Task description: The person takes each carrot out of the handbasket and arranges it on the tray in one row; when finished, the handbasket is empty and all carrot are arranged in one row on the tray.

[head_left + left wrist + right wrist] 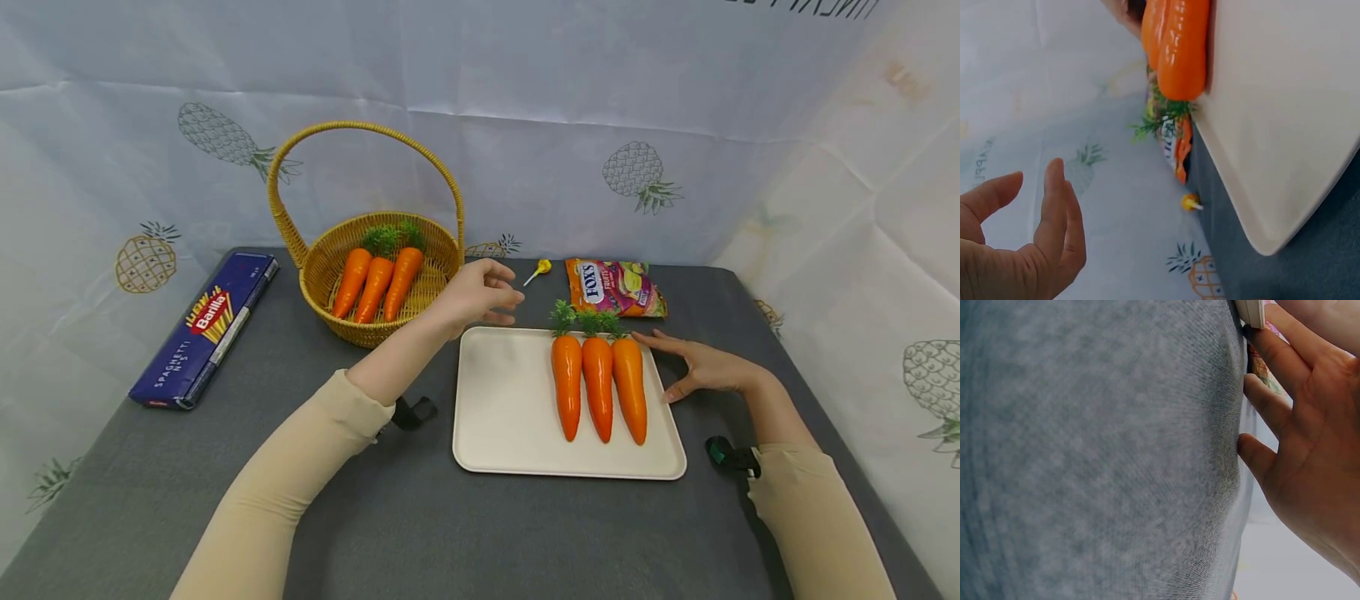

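Note:
Three orange carrots (598,387) with green tops lie side by side on the right half of a cream tray (502,417). My left hand (483,296) hovers above the tray's far left corner, between it and the basket; its fingers are loosely bent and hold nothing. In the left wrist view the left hand (1029,244) shows thumb and fingers apart. My right hand (708,367) is at the tray's right edge with fingers spread. In the right wrist view, fingertips of the right hand (1316,419) meet the tray's edge (1251,312) and the grey tabletop.
A yellow wicker basket (318,267) with a tall handle holds three more carrots (375,287) at the back left. A blue Barilla spaghetti box (206,329) lies at far left. Behind the tray are a yellow lollipop (543,267) and a Fox's candy bag (615,287).

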